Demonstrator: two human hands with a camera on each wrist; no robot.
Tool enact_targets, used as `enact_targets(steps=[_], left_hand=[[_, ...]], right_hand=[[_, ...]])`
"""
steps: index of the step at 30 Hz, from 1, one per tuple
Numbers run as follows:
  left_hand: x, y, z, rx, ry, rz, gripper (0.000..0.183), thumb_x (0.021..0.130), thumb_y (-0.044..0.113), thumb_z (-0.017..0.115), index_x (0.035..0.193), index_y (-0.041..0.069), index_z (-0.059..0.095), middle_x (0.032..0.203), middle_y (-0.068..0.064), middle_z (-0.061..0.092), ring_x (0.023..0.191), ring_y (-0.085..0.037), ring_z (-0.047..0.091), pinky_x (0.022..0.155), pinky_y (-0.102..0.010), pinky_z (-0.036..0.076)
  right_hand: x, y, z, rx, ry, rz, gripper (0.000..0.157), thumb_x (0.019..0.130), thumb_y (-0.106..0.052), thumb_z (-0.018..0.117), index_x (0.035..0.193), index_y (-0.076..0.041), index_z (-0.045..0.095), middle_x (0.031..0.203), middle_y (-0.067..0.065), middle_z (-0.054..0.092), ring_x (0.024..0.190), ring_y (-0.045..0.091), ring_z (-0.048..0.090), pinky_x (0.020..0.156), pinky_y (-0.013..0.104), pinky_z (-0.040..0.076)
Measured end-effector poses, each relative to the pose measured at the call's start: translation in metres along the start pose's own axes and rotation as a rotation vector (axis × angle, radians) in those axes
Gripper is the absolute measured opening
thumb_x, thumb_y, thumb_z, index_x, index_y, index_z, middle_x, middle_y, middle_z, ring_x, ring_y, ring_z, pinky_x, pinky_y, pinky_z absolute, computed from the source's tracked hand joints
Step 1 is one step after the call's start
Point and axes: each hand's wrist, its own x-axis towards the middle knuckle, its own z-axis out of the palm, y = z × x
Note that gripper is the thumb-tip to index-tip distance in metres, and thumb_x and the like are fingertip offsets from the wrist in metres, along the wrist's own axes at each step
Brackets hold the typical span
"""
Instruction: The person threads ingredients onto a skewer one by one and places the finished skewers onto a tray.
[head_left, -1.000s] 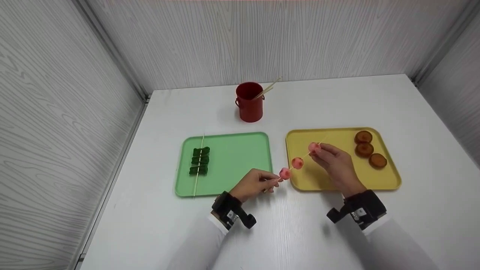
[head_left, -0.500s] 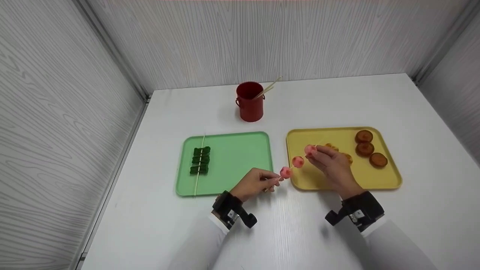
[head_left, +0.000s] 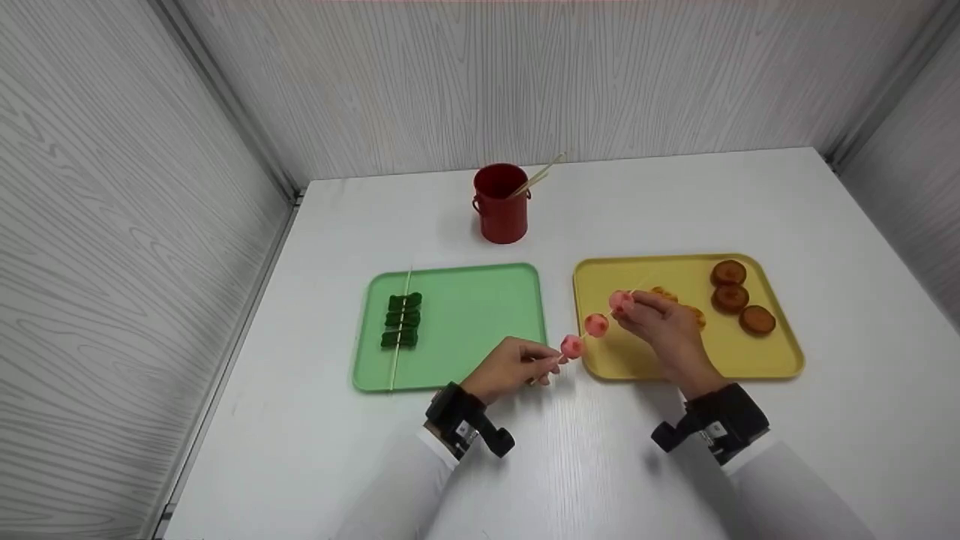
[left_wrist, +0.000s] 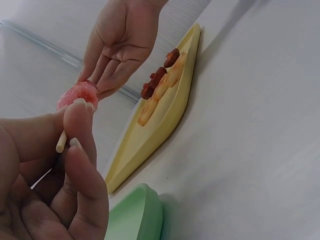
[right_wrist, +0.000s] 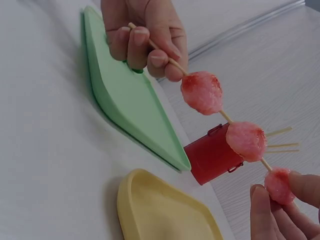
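Three pink meatballs (head_left: 596, 325) sit spaced along a thin wooden skewer (right_wrist: 226, 116), which slants above the table between two trays. My left hand (head_left: 514, 367) pinches the skewer's lower end between thumb and fingers, just below the lowest ball. At the upper end, my right hand (head_left: 667, 337) pinches the topmost meatball (right_wrist: 280, 186) between thumb and fingers. The skewer's tip pokes out past that ball in the head view. Under the right hand lies a yellow tray (head_left: 622, 371); the green tray (head_left: 480, 300) is beside the left hand.
On the green tray lies a skewer with dark green folded pieces (head_left: 401, 319). The yellow tray holds brown round slices (head_left: 730, 298) and golden pieces (left_wrist: 160, 92), partly hidden by the right hand. A red bucket (head_left: 502, 214) with several sticks stands behind. Walls enclose the table.
My right hand has slid slightly left and down along the skewer with the top meatball, bringing it closer to the middle one. Golden pieces now show behind that hand. The left hand stays put.
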Motion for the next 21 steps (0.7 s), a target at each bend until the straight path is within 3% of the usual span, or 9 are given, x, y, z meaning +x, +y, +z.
enact_targets(steps=[3,7,10,16,18,21], left_hand=[[-0.001,0.001,0.0,0.002,0.0,-0.003,0.02,0.094,0.008,0.063,0.109,-0.004,0.071,0.097,-0.029,0.067,0.064,-0.006,0.058,0.058,-0.02,0.044],[-0.002,0.0,-0.001,-0.009,0.001,-0.007,0.02,0.094,0.007,0.063,0.109,-0.004,0.07,0.097,-0.028,0.067,0.064,-0.006,0.057,0.059,-0.02,0.045],[-0.003,-0.001,-0.001,-0.027,0.003,-0.004,0.02,0.094,0.007,0.063,0.109,-0.005,0.07,0.097,-0.029,0.067,0.065,-0.006,0.057,0.058,-0.02,0.046],[-0.005,-0.005,-0.003,-0.023,0.03,0.018,0.021,0.094,0.008,0.064,0.109,-0.005,0.07,0.096,-0.025,0.07,0.07,-0.01,0.057,0.058,-0.021,0.044],[-0.007,-0.006,-0.005,-0.013,0.043,0.023,0.021,0.094,0.01,0.064,0.109,-0.003,0.071,0.094,-0.021,0.071,0.072,-0.013,0.056,0.058,-0.021,0.043],[-0.009,-0.008,-0.007,-0.011,0.069,0.024,0.022,0.095,0.014,0.064,0.109,-0.001,0.072,0.095,-0.018,0.071,0.074,-0.014,0.055,0.058,-0.02,0.043]], right_hand=[[0.0,0.0,0.0,-0.16,-0.008,-0.062,0.05,0.094,-0.018,0.066,0.131,0.011,0.049,0.101,-0.004,0.071,0.092,0.01,0.07,0.087,0.029,0.054],[-0.002,0.0,0.0,-0.26,-0.021,-0.086,0.052,0.096,-0.023,0.063,0.132,0.011,0.049,0.104,0.0,0.07,0.091,0.013,0.07,0.087,0.031,0.055],[-0.003,0.001,-0.001,-0.268,-0.03,-0.08,0.053,0.098,-0.031,0.059,0.129,0.011,0.052,0.105,0.005,0.07,0.091,0.016,0.071,0.085,0.03,0.056],[-0.003,0.005,-0.003,-0.275,-0.09,-0.079,0.063,0.104,-0.044,0.039,0.125,0.013,0.054,0.11,0.022,0.069,0.093,0.024,0.07,0.083,0.032,0.057],[-0.003,0.008,-0.005,-0.361,-0.116,-0.102,0.06,0.104,-0.042,0.04,0.123,0.013,0.057,0.108,0.024,0.068,0.091,0.026,0.07,0.08,0.031,0.058],[-0.005,0.011,-0.006,-0.632,-0.159,-0.187,0.047,0.101,-0.034,0.054,0.115,0.008,0.065,0.101,0.02,0.071,0.087,0.026,0.069,0.076,0.027,0.058]])
